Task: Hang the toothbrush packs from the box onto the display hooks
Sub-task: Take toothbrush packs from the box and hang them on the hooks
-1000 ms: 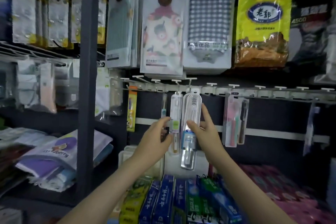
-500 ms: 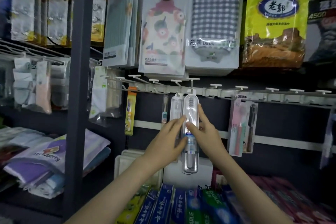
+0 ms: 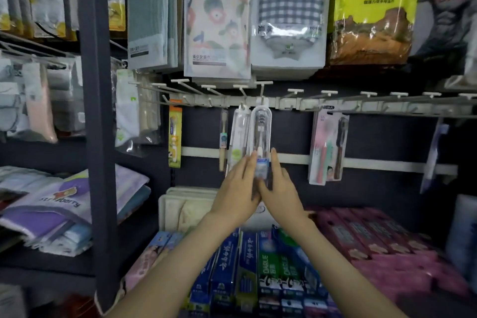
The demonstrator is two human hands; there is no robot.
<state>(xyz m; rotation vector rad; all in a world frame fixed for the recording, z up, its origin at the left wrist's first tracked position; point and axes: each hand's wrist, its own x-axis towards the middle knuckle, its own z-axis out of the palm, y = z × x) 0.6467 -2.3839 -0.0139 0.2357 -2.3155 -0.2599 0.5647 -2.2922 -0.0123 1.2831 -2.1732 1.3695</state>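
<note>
As the clear toothbrush pack (image 3: 260,126) hangs straight down from its hook (image 3: 262,90), its low end sits between the left hand (image 3: 238,191) and right hand (image 3: 282,190), both touching it with straight fingers.

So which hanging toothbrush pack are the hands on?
The clear pack with the blue label, mid-rail: the left hand and right hand flank its lower half. The orange pack and pink pack hang apart, untouched.
</note>
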